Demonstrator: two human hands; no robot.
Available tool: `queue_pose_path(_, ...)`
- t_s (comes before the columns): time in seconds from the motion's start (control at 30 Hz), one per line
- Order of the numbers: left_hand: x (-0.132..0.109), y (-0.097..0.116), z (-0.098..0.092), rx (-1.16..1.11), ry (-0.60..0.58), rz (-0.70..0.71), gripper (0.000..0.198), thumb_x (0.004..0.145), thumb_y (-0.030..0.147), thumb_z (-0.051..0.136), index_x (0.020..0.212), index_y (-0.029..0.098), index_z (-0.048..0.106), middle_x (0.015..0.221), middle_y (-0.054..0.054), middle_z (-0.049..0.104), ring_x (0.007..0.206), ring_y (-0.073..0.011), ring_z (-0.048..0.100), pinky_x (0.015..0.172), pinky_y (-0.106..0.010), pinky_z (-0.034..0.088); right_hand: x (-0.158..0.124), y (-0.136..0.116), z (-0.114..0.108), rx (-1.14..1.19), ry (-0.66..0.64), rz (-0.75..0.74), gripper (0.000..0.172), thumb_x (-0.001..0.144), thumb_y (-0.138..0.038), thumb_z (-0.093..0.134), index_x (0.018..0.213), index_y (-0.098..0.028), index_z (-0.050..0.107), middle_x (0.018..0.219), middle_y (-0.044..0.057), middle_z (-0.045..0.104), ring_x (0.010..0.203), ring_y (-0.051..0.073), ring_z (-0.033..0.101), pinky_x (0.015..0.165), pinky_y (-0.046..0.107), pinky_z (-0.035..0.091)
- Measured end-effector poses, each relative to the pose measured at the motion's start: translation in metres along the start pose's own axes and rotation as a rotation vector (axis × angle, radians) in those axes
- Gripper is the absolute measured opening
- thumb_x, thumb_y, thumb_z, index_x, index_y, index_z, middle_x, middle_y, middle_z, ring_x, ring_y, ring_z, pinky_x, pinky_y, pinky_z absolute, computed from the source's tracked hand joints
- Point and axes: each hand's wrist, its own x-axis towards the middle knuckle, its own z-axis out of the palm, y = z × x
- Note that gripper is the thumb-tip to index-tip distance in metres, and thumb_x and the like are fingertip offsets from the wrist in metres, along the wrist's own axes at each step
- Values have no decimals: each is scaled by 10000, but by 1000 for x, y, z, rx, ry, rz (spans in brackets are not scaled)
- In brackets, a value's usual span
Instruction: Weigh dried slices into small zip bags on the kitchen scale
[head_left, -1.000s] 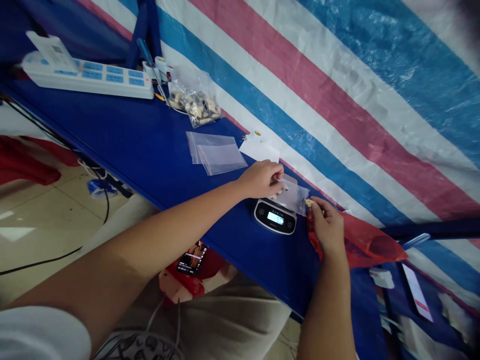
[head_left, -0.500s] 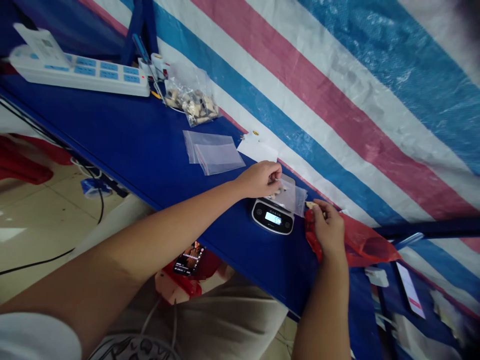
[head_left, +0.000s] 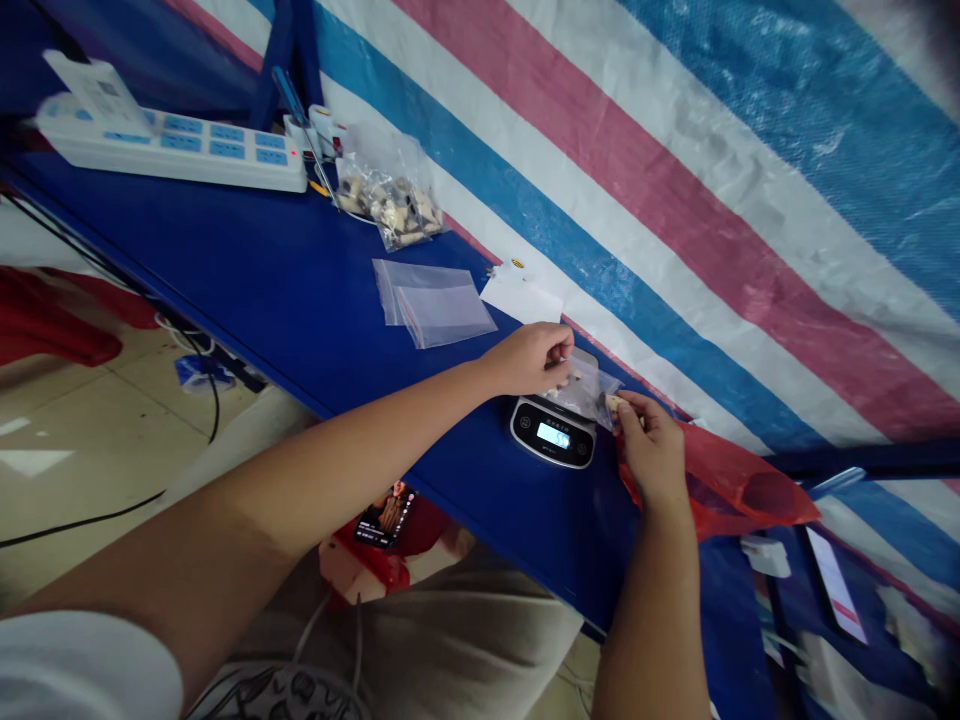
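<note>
A small digital scale point(head_left: 553, 432) with a lit display stands on the blue table. On its top lies a clear zip bag point(head_left: 581, 390) with some beige pieces inside. My left hand point(head_left: 532, 358) is closed on the left part of this bag, over the scale. At the bag's right end my right hand point(head_left: 651, 435) pinches a beige piece point(head_left: 615, 403) between thumb and fingers. A red plastic bag point(head_left: 731, 485) lies beside and under my right hand.
Flat clear bags point(head_left: 442, 308) and white paper point(head_left: 521, 296) lie left of the scale. Farther back are a filled clear bag point(head_left: 405, 210), a screwdriver point(head_left: 291, 98) and a power strip point(head_left: 187, 155). Phones lie at right point(head_left: 836, 583) and below the table edge point(head_left: 385, 515).
My right hand has moved slightly left, bringing the beige piece from beside the clear bag to its right end. The view has shifted a little.
</note>
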Motion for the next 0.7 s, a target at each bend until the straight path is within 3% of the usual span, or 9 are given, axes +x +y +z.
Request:
queue_pose_path(0.13, 0, 0, 1, 2, -2, -13, 135, 808, 128, 567, 791, 207, 459, 760, -6, 553, 688, -127, 515, 651, -286, 424, -1, 1, -2, 39, -1, 69, 381, 824, -474, 662, 1055, -176, 714, 725, 19, 641, 592, 165, 556, 571, 307, 441)
queue_pose_path(0.43, 0, 1, 1, -3, -23, -7, 129, 815, 123, 557, 793, 205, 459, 761, -10, 545, 692, -127, 506, 640, -281, 420, 0, -5, 8, 459, -61, 252, 465, 680, -535, 839, 929, -195, 643, 570, -68, 510, 457, 68, 399, 403, 171, 272)
queue_pose_path(0.57, 1, 1, 0, -8, -26, -4, 131, 814, 123, 553, 796, 207, 454, 762, -14, 540, 692, -129, 501, 633, -286, 418, 1, -8, 13, 434, -30, 303, 519, 622, -580, 867, 871, -195, 626, 514, -81, 489, 412, 59, 365, 371, 163, 223)
queue_pose_path(0.7, 1, 1, 1, -16, -19, -1, 132, 800, 124, 554, 792, 208, 452, 763, -12, 543, 696, -131, 509, 642, -292, 423, 3, -2, 11, 309, 11, 242, 513, 647, -621, 836, 843, -188, 643, 486, -75, 488, 395, 79, 377, 363, 195, 230)
